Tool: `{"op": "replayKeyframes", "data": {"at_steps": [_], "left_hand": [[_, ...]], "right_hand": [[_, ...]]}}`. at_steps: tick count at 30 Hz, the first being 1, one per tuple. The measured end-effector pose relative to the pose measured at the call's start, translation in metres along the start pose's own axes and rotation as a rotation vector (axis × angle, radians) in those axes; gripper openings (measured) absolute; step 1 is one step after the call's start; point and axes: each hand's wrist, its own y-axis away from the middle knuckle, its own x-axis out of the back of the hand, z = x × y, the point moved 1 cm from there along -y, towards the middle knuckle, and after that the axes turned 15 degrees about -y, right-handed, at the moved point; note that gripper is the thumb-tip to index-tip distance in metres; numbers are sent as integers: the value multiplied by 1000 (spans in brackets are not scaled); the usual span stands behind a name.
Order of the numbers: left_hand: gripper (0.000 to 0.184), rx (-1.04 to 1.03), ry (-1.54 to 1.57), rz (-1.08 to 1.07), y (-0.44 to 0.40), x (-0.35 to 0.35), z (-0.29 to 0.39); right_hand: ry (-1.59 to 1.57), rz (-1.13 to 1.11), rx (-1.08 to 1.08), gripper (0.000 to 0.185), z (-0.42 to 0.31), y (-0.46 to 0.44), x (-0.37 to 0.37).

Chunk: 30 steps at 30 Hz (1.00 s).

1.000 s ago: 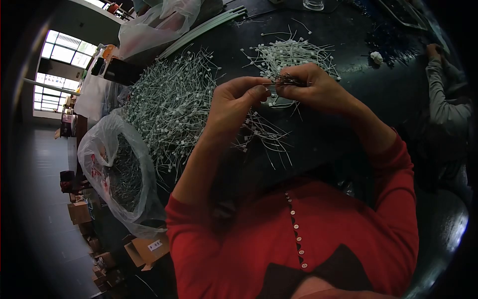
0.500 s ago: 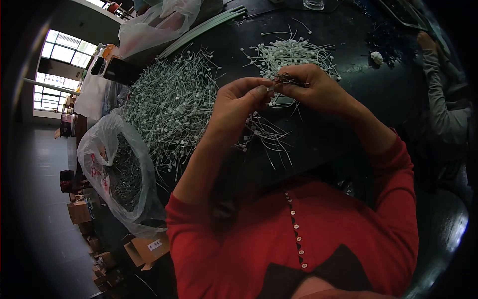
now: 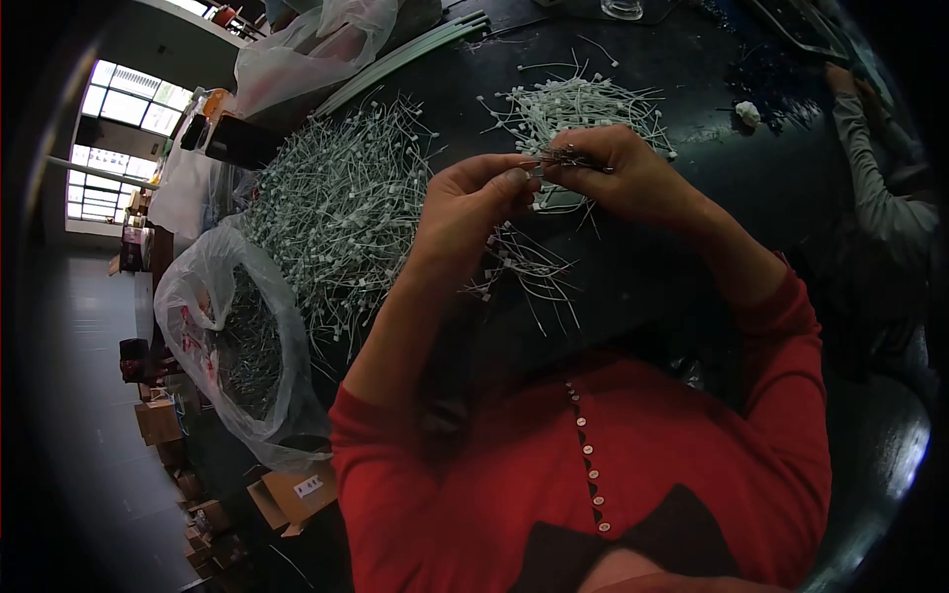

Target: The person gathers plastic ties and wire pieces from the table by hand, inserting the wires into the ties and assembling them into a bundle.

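My left hand [image 3: 469, 203] is closed, thumb and forefinger pinching a small white connector [image 3: 535, 173] whose wire is mostly hidden. Close against it, my right hand [image 3: 625, 180] is closed around a cluster of thin dark metal pieces [image 3: 566, 155], some poking out between the fingers toward the connector. The fingertips of both hands nearly meet. Behind them lies a heap of white wires with small white ends [image 3: 583, 107]. A smaller bunch of such wires [image 3: 529, 267] is spread below my hands.
A large heap of similar wires [image 3: 341, 208] covers the table's left side. Beside it is an open clear plastic bag [image 3: 287, 381] with thin dark pieces inside. Pale rods [image 3: 405, 61] and a glass [image 3: 622, 9] lie farther back. Another person's sleeve [image 3: 875, 188] shows at right.
My hands have barely moved, with only a slight shift of the fingertips. The other person's arm at the right has shifted a little.
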Motion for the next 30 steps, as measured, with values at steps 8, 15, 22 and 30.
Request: {"op": "replayKeyframes", "data": {"at_steps": [8,15,22,30], "left_hand": [[21,64,121,-88,-1,3,-2],[19,77,130,-88,-1,1,-3],[19,62,128,-69,-2,-1,-6],[17,36,130,-64,2,2,1]], "right_hand": [[-40,-18,-6,13,0,-1,-1],[27,-11,-46,12,-4,0,-2],[24,-3,3,10,-7,1,-2],[-76,12,51,15,0,-1,-3]]}}
